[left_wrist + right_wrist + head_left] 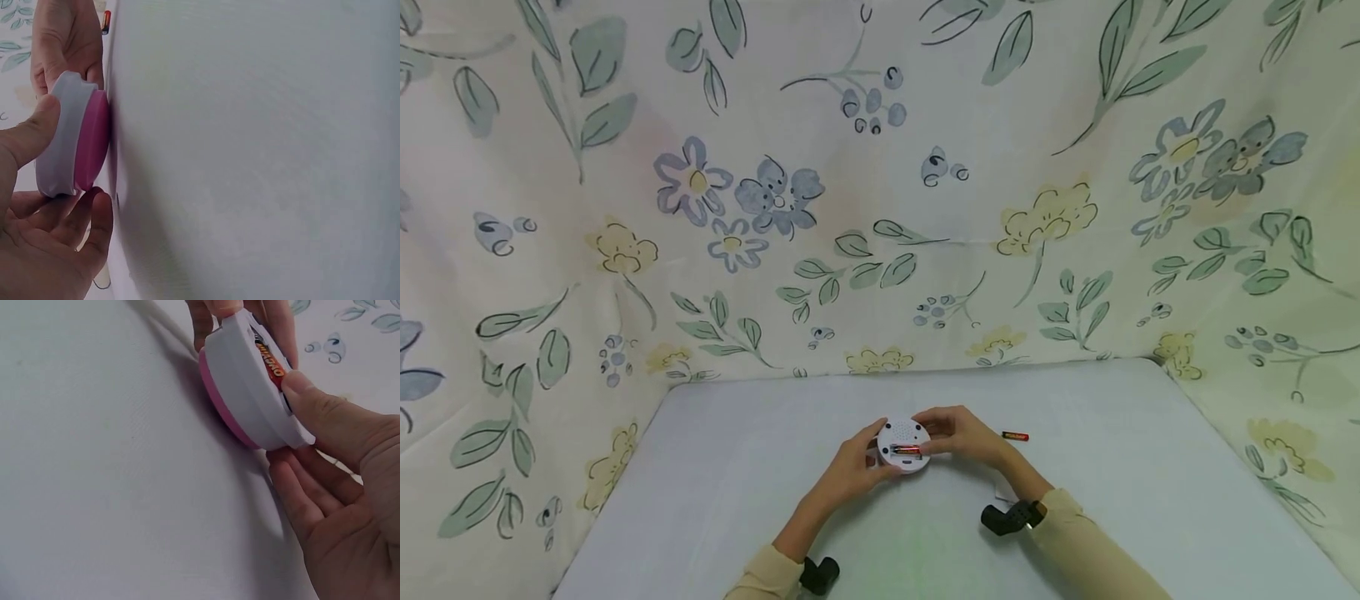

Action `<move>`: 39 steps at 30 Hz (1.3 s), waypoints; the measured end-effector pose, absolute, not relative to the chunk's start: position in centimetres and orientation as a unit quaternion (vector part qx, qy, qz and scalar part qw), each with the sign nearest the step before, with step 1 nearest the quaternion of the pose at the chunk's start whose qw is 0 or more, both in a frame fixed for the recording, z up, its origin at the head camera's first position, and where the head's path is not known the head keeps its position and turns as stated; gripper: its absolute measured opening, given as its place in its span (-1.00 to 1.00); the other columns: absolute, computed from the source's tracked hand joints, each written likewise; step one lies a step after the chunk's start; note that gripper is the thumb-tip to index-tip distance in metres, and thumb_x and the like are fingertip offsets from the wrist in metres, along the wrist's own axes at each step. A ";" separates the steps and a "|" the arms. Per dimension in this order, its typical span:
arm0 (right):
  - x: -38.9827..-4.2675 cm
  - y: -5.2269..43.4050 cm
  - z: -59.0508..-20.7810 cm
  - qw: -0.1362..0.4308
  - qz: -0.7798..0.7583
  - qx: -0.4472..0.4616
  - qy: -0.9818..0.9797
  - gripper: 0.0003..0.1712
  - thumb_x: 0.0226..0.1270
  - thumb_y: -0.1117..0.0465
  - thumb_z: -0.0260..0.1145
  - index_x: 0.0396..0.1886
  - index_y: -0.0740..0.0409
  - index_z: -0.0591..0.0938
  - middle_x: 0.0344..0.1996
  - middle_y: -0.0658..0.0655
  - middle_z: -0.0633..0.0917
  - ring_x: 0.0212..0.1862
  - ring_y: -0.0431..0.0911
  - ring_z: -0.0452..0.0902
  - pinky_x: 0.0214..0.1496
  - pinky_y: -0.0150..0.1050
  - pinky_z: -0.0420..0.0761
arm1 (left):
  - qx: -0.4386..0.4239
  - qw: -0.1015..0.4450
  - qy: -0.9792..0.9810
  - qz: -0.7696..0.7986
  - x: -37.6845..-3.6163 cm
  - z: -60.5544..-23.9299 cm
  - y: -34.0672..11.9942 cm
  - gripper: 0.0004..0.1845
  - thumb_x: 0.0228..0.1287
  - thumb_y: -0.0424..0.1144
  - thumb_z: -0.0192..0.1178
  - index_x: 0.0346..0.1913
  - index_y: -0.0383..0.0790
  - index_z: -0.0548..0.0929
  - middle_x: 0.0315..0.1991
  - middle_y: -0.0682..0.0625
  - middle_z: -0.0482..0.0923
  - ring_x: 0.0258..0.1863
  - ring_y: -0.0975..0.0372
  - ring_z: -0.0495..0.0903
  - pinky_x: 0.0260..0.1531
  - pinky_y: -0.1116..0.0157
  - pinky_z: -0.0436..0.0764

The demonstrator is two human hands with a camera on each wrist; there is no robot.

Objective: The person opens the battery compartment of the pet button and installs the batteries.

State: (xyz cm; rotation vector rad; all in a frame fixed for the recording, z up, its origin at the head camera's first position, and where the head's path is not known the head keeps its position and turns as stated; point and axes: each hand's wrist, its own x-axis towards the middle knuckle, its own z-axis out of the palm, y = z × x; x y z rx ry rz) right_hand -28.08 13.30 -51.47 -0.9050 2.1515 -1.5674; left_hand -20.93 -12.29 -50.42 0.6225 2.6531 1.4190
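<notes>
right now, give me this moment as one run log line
left hand: holds round device | right hand: thumb on battery in device | spare battery: on table, right of hands

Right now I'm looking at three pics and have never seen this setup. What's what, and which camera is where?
No machine here: a person works with two bare hands. The wide picture comes from a head camera looking down at a pale table walled by flowered cloth. The other two come from cameras strapped to each wrist. Both the left hand and the right hand hold a round white device with a pink face down on the table. A battery sits in its back, under the right thumb. A spare battery lies beside the right hand.
</notes>
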 end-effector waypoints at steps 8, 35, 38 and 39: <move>-28.0 12.9 -50.8 0.163 -0.550 -0.294 0.764 -0.51 0.22 0.27 0.56 0.15 0.19 0.66 0.09 0.13 0.66 0.06 0.02 0.63 0.11 -0.20 0.61 | 0.214 0.038 0.859 0.464 -21.1 -50.1 -12.2 -0.11 0.22 -0.30 0.48 0.50 -0.49 0.23 0.37 -0.32 0.38 0.13 -0.03 0.55 0.02 0.07 0.63; -26.5 14.5 -51.2 0.122 -0.581 -0.270 0.758 -0.46 0.29 0.25 0.52 0.20 0.35 0.57 0.08 0.24 0.64 0.12 0.11 0.60 0.12 -0.22 0.61 | 0.207 0.030 0.863 0.461 -21.0 -50.6 -12.6 -0.11 0.17 -0.19 0.54 0.46 -0.44 0.31 0.33 -0.31 0.43 0.17 -0.10 0.54 0.03 0.07 0.63; -26.3 15.3 -51.1 0.116 -0.586 -0.268 0.755 -0.50 0.31 0.26 0.49 0.17 0.37 0.58 0.06 0.30 0.63 0.10 0.11 0.62 0.10 -0.23 0.62 | 0.205 0.032 0.863 0.461 -21.0 -50.6 -12.6 -0.10 0.17 -0.17 0.54 0.46 -0.43 0.32 0.32 -0.30 0.44 0.18 -0.10 0.54 0.04 0.08 0.63; -26.3 15.5 -51.1 0.112 -0.586 -0.266 0.757 -0.52 0.32 0.26 0.49 0.16 0.37 0.58 0.05 0.32 0.63 0.09 0.11 0.63 0.08 -0.24 0.63 | 0.204 0.034 0.863 0.461 -21.0 -50.6 -12.6 -0.10 0.17 -0.16 0.54 0.46 -0.42 0.32 0.32 -0.30 0.44 0.19 -0.10 0.54 0.04 0.09 0.63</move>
